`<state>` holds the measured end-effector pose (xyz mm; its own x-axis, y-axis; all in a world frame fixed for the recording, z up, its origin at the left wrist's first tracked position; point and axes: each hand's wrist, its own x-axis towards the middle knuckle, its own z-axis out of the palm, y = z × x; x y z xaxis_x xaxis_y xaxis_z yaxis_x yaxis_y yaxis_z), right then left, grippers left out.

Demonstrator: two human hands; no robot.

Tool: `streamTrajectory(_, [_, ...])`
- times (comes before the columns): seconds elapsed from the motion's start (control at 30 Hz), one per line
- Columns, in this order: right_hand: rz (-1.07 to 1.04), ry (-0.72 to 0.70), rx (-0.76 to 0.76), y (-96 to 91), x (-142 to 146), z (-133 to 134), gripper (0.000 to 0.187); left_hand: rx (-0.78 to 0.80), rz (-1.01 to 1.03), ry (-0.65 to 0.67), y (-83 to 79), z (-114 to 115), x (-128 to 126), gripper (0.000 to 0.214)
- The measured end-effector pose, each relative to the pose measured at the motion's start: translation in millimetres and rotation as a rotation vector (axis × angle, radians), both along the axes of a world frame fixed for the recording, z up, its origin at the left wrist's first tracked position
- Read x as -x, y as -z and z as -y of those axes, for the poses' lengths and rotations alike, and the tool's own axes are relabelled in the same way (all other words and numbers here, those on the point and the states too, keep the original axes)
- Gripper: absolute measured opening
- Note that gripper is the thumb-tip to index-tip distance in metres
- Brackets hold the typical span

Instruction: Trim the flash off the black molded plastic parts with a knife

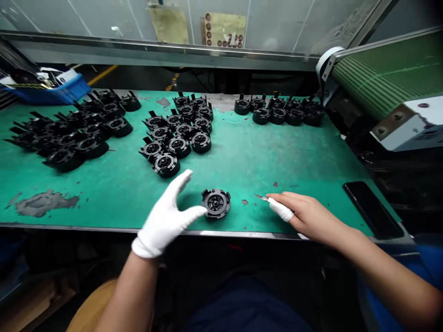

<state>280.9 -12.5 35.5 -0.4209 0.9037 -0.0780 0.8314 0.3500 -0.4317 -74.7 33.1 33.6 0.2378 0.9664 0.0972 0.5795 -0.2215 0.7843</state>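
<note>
A round black plastic part (216, 204) with notched edges lies on the green mat near the bench's front edge. My left hand (166, 219), in a white glove, is at its left with thumb and fingers spread apart. The thumb tip is at the part's rim; whether it touches I cannot tell. To the right of the part, my right hand (297, 210) pinches a small knife (262, 197), its thin blade pointing left toward the part. The right thumb wears a white cover; the rest of that hand is bare.
Several similar black parts (166, 164) stand in groups at the left, centre and back right. A phone (372, 207) lies at the right. A green conveyor (391, 78) juts in at the back right; a blue bin (51, 90) sits back left.
</note>
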Motion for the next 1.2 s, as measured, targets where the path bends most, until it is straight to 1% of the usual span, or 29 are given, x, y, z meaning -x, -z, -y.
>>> streamTrajectory(0.07, [-0.025,-0.058,-0.007,-6.2,16,-13,0.038,0.004,0.007,-0.032,12.9,15,-19,0.110])
streamTrajectory(0.1, [-0.031,-0.086,-0.011,-9.9,25,-20,0.037,-0.001,-0.001,-0.051,20.0,20,-30,0.112])
streamTrajectory(0.2, [0.010,-0.149,-0.011,-19.3,52,-39,0.035,-0.032,-0.050,-0.123,36.4,27,-53,0.107])
streamTrajectory(0.27, [0.064,-0.190,-0.005,-22.1,64,-50,0.034,-0.040,-0.095,-0.145,40.9,26,-57,0.103])
streamTrajectory(0.33, [0.144,-0.224,-0.008,-22.3,65,-62,0.033,-0.039,-0.125,-0.147,41.2,24,-54,0.098])
streamTrajectory(0.37, [0.205,-0.197,-0.015,-21.8,61,-69,0.032,-0.039,-0.129,-0.142,40.6,23,-52,0.096])
streamTrajectory(0.4, [0.273,-0.140,-0.023,-21.0,53,-78,0.032,-0.038,-0.131,-0.135,39.8,23,-50,0.094])
streamTrajectory(0.47, [0.411,0.048,-0.036,-20.0,28,-97,0.032,-0.037,-0.129,-0.126,38.7,23,-48,0.092])
streamTrajectory(0.5, [0.444,0.125,-0.043,-20.0,14,-105,0.032,-0.034,-0.128,-0.118,38.5,23,-47,0.091])
streamTrajectory(0.57, [0.457,0.229,-0.079,-20.8,-10,-116,0.036,-0.027,-0.127,-0.100,38.3,23,-46,0.089])
streamTrajectory(0.6, [0.393,0.248,-0.113,-21.1,-17,-117,0.038,-0.024,-0.123,-0.086,38.0,22,-45,0.089])
streamTrajectory(0.67, [0.221,0.164,-0.107,-20.5,-19,-108,0.041,-0.010,-0.108,-0.037,35.8,19,-44,0.093])
streamTrajectory(0.77, [0.015,-0.092,0.005,-16.1,3,-79,0.046,0.052,-0.088,0.084,28.7,14,-41,0.100])
streamTrajectory(0.8, [-0.016,-0.161,0.039,-14.1,11,-68,0.049,0.080,-0.089,0.132,26.0,12,-40,0.102])
streamTrajectory(0.87, [-0.029,-0.243,0.076,-10.3,25,-51,0.051,0.125,-0.094,0.209,21.4,9,-39,0.105])
streamTrajectory(0.97, [-0.011,-0.274,0.087,-6.9,35,-38,0.045,0.149,-0.099,0.245,17.9,8,-38,0.103])
streamTrajectory(1.1, [0.001,-0.278,0.106,-7.8,40,-41,0.040,0.150,-0.076,0.235,17.9,11,-43,0.100])
streamTrajectory(1.2, [0.058,-0.273,0.114,-10.9,46,-43,0.040,0.135,-0.033,0.190,20.1,14,-49,0.100])
